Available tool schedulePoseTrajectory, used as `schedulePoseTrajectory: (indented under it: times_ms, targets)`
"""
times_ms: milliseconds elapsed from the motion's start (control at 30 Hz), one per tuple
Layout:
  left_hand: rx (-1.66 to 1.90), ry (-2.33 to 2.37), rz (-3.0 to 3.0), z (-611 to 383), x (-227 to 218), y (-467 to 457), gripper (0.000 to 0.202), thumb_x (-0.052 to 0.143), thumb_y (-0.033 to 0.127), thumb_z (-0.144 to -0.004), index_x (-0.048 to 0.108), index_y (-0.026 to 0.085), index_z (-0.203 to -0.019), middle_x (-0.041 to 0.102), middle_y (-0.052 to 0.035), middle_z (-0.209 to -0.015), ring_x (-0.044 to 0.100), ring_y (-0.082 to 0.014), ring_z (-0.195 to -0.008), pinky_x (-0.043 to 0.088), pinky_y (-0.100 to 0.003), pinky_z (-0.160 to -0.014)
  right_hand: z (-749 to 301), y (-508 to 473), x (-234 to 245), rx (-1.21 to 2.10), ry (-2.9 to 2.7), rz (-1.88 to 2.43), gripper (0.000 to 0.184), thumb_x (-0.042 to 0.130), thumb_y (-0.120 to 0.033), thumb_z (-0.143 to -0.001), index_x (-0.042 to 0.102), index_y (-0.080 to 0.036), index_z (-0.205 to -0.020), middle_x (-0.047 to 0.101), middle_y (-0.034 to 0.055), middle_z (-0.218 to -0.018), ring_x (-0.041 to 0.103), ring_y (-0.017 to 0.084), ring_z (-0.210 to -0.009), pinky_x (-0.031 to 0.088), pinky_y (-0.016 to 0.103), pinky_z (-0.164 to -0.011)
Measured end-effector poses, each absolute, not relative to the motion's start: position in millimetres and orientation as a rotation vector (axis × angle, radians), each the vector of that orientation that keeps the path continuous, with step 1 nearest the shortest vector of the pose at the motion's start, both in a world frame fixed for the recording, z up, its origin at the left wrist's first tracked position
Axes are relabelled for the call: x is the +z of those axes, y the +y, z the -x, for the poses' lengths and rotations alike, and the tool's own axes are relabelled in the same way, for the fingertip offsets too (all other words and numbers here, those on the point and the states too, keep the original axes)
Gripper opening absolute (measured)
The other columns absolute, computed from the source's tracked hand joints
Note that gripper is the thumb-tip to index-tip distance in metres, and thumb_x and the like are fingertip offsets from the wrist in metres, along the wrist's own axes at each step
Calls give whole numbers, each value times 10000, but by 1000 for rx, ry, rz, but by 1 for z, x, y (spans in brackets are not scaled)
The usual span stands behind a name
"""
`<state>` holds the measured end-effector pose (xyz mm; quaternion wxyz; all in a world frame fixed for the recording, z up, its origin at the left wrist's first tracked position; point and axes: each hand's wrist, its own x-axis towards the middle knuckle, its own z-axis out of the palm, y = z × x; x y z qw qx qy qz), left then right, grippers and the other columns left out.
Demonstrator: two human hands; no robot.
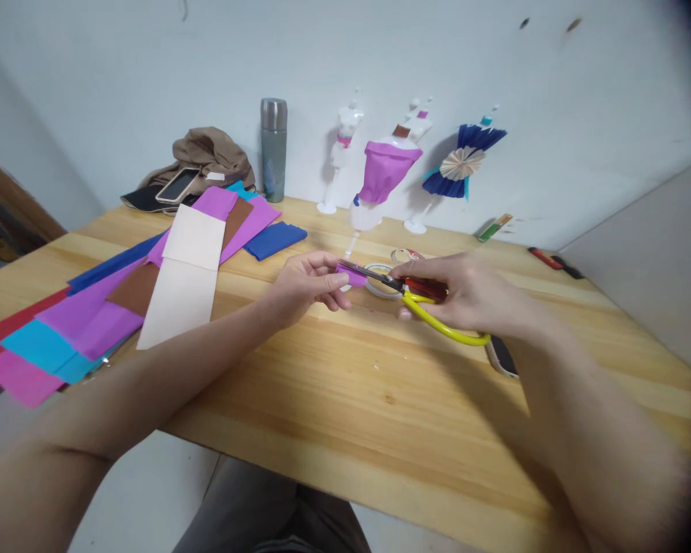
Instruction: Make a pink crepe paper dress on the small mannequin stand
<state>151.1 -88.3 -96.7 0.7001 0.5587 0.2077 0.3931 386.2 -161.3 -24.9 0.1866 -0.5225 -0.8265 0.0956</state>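
Reading the work from how things lie, we judge it partly done: at about one o'clock from our hands a form in a purple wrap [388, 170] is already dressed, and between one and two o'clock another form [461, 163] wears pleated blue paper with a cream rosette. The slim white form [348, 127] at twelve has little more than a pink band at its waist. What seems unfinished is the small purple piece [355, 278], which lies in our grasp near the middle of the table [322, 415], with the tape ring [383, 296] just behind it toward three o'clock; we cannot tell whether it has been cut through. Our left hand [312, 283] pinches it between thumb and fingers. Our right hand [461, 290] is curled around the yellow-handled scissors [452, 332], blades pointing to nine o'clock against the piece and looking nearly closed. Many coloured sheets [89, 311] lie at nine o'clock, apart from both hands.
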Motion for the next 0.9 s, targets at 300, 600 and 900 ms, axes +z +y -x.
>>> schedulePoseTrajectory:
  times_ms: [300, 600, 900]
  targets:
    - [905, 475, -1194, -153, -100, -87, 395, 939, 402, -656, 717, 136, -845, 809, -91, -797, 785, -192, -705, 613, -267, -654, -389, -159, -20, 367, -2383, 1437, 469, 684, -587, -803, 743, -172, -1012, 662, 40, -724, 544, 195, -641, 405, 297, -615]
    - [930, 439, -1190, -152, -98, -88, 378, 940, 388, -663, 760, 133, -877, 819, -92, -864, 796, -198, -765, 624, -279, -708, -386, -159, -18, 420, -2428, 1459, 495, 660, -595, -806, 702, -162, -1043, 620, 39, -739, 534, 211, -664, 399, 327, -650]
    - [887, 385, -1152, -149, -99, -86, 489, 878, 559, -734, 769, 96, -847, 815, -149, -888, 796, -223, -781, 613, -276, -696, -390, -159, -21, 522, -2212, 1512, 548, 650, -682, -793, 664, -176, -1000, 555, 11, -736, 483, 191, -660, 363, 316, -613]
